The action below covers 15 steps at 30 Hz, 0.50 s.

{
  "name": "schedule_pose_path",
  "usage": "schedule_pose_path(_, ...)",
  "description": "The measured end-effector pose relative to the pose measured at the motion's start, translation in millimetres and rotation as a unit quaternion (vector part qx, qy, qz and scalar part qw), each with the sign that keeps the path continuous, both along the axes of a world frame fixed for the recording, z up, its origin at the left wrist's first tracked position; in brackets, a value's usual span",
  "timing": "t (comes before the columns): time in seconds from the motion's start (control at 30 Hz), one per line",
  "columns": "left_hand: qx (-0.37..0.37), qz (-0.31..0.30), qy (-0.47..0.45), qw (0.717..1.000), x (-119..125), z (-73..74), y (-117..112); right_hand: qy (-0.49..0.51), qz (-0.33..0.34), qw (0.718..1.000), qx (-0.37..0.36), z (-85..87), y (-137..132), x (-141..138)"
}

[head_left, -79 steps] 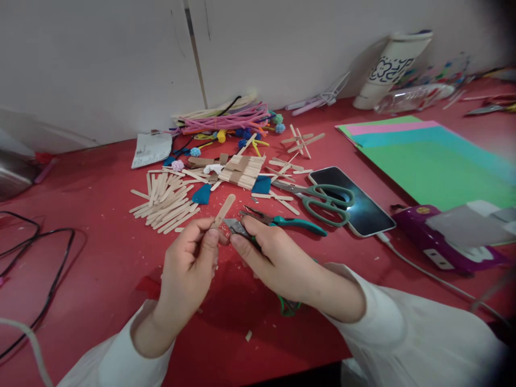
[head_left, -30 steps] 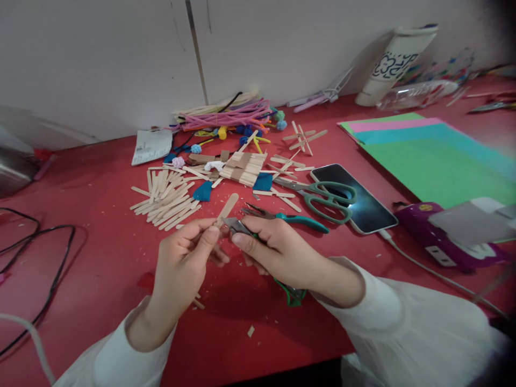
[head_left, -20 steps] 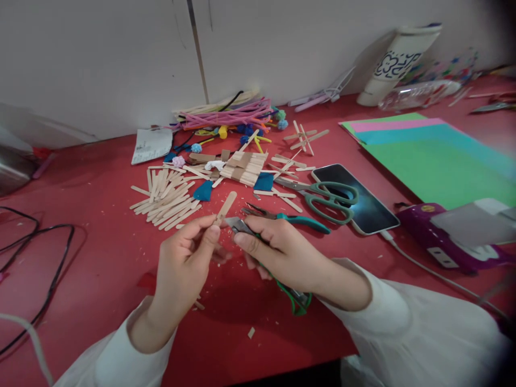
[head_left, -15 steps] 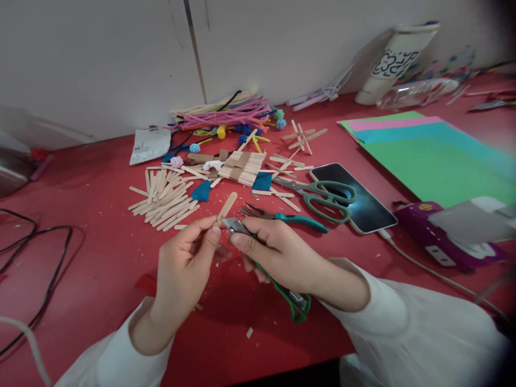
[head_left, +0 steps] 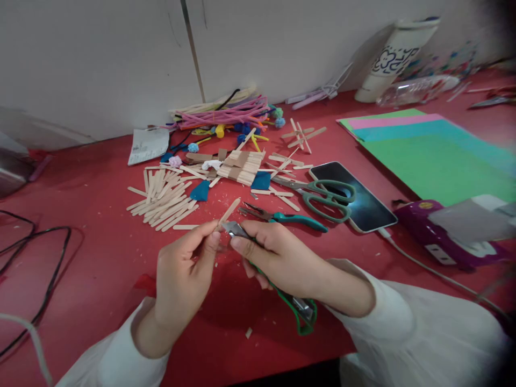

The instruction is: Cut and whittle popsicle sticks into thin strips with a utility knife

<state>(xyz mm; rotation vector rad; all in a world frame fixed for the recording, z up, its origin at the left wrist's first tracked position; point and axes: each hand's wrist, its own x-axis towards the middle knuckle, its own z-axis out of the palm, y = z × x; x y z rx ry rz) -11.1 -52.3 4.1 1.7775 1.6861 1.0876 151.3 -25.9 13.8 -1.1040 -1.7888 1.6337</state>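
Observation:
Between the thumb and fingers of my left hand (head_left: 185, 274) is a wooden craft stick (head_left: 230, 210), its free end pointing up and away from me. My right hand (head_left: 278, 255) is closed round a utility knife (head_left: 304, 310) with a green edge and a metal blade holder. The knife's blade (head_left: 230, 227) lies against or very near the stick, close to my left fingertips; exact contact I cannot tell. Just beyond my right hand are pliers (head_left: 288, 217) with teal handles. A heap of craft sticks (head_left: 169, 201) spreads beyond my left hand.
Scissors (head_left: 322, 196) rest partly on a phone (head_left: 365, 207). Bundled pipe cleaners (head_left: 226, 112) lie by the wall, behind a joined panel of sticks (head_left: 244, 165). Coloured sheets (head_left: 435, 156) and a purple power strip (head_left: 451, 236) are at right. Black cable (head_left: 52, 279) loops at left; wood shavings dot the red table (head_left: 108, 236).
The craft stick has turned, now showing more of its edge and leaning further right. The knife's rear end has swung slightly down and right. Both hands keep their holds.

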Motion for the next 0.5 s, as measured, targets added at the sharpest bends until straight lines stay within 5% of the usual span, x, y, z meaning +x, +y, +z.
schedule_pose_path(0.13, -0.011, -0.019, -0.006, 1.0, 0.6, 1.9, 0.8, -0.065, -0.024, 0.991, 0.112, -3.4, 0.6, 1.5)
schedule_pose_path(0.3, 0.018, 0.0, 0.014, 1.0, 3.0, 0.4, -0.1, 0.034, 0.023, 0.991, -0.13, -1.7, 2.2, -0.6)
schedule_pose_path(0.37, 0.007, 0.002, -0.002, 1.0, 3.3, 0.4, 0.0, 0.049, 0.025, 0.987, -0.15, -2.0, 2.6, -1.6)
schedule_pose_path(0.5, -0.051, -0.001, -0.073, 0.996, 2.4, 2.9, 1.1, -0.004, -0.007, 0.999, 0.04, -6.7, 2.9, -1.4)
